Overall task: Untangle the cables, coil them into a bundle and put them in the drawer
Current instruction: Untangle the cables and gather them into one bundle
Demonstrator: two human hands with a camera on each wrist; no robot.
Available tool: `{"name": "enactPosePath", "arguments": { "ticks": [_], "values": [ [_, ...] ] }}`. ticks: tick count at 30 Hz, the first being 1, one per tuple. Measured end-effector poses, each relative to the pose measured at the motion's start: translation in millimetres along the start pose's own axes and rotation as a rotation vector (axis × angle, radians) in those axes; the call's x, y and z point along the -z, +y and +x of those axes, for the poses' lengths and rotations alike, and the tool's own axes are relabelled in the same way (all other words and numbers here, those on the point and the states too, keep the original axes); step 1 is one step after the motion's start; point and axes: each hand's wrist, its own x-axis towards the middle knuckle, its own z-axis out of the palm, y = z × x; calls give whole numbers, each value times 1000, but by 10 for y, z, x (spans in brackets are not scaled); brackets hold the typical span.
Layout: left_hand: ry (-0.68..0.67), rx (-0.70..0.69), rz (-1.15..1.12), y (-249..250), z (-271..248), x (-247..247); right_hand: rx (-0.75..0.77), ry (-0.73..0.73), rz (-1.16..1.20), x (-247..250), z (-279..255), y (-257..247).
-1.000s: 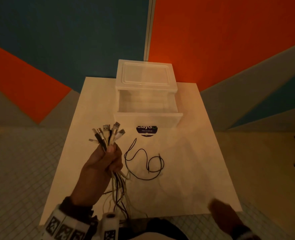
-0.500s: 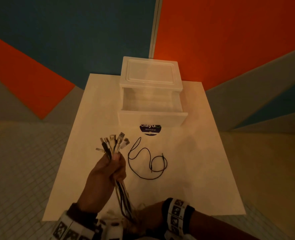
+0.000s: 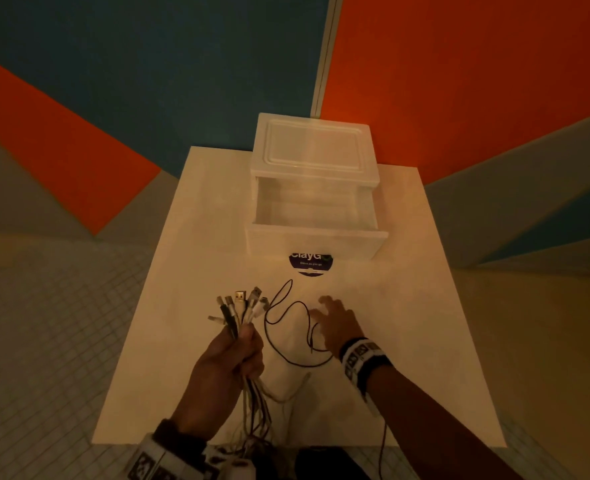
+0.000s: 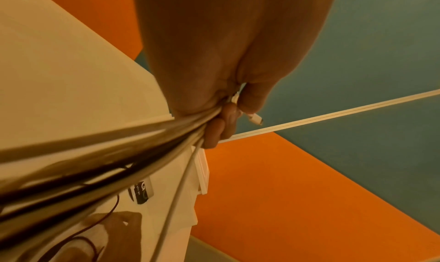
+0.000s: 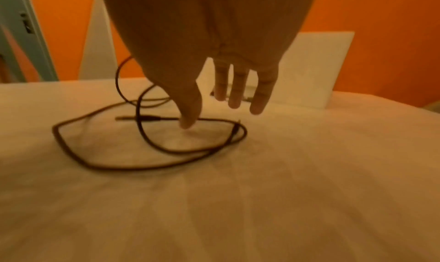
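- Black thin cable (image 3: 298,336) lies looped on the white surface (image 3: 407,341), centre frame, below the open plastic drawer (image 3: 316,220).
- Left hand (image 3: 229,367) grips the gathered cable bundle (image 3: 239,311), plugs upward.
- Right hand (image 3: 336,323), fingers spread and holding nothing, hovers over the loop.
- Step: collecting the last cable; next, pinch and lift it.

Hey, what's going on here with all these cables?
A person is gathering cables at a white table. Their left hand grips a bunch of cables with the connector ends sticking up and the rest trailing below. Their right hand, fingers spread, is over a thin dark cable lying loose on the table and holds nothing. The white drawer behind stands pulled open, with nothing visible inside yet.
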Motion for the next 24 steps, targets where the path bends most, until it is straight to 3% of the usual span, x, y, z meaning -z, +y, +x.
{"name": "enactPosePath", "arguments": {
  "ticks": [4,7,9,11,13,16,18,21,24],
  "values": [
    [79,-8,-10,-23,109,-36,79,26,-95,-221,-11,78],
    [96,12,-39,-7,205,-88,13,54,45,-159,-151,129],
    [103,42,-65,2,275,-115,-88,211,302,110,-346,78],
    [109,50,-67,-11,342,-147,-216,359,745,450,-586,-44],
    [118,37,-50,-34,395,-199,-174,495,1066,839,-859,-265],
    [100,22,-33,-79,459,-294,-59,374,1408,1318,-1095,-740],
    [77,4,7,-98,481,-368,-55,349,1347,1433,-1108,-962],
    [122,0,26,-95,488,-405,-176,475,749,1447,-1040,-953],
    [224,-17,23,-63,514,-318,-338,412,390,1505,-1054,-674]
  ]
}}
